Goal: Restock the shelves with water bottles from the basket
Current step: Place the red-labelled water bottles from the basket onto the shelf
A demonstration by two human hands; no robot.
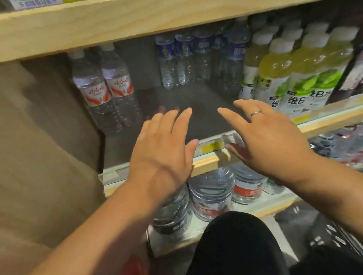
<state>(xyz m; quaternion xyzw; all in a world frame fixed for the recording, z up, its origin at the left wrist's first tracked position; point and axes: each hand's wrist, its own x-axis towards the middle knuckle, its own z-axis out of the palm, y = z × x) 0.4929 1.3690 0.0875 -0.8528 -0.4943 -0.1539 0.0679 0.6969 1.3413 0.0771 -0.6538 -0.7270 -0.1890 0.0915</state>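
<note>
hovering both hands at the middle shelf (197, 97) right now, so going left to right. at left-centre of the frame, two red-label water bottles (106, 89) are standing upright just beside the brown side panel (36, 126), touching each other. right of them and lower in the frame, the left hand (162, 147) is reaching over the shelf's front lip, fingers straight and fanned out, gripping nothing. past its fingertips the bare middle of the shelf is showing, and a row of blue-label water bottles (183, 57) is standing at the back, upper centre. the right hand (268, 135) is sitting centre-right with a ring (256, 113) on one finger, fingers likewise stretched and spread, nothing in it either. a block of yellow-green drinks (296, 71) is filling the upper-right end of the shelf. big water jugs (210, 195) are sitting on the shelf below, bottom centre.

my read: with both hands empty at the gap, this is looking like the in-between bit of a placing cycle. the next move is probably calling for a trip to the basket and standing bottles upright in that bare patch in front of the blue ones. the basket itself isn't clearly showing. a dark gridded thing (333, 236) in the lower right might be it, can't tell.
</note>
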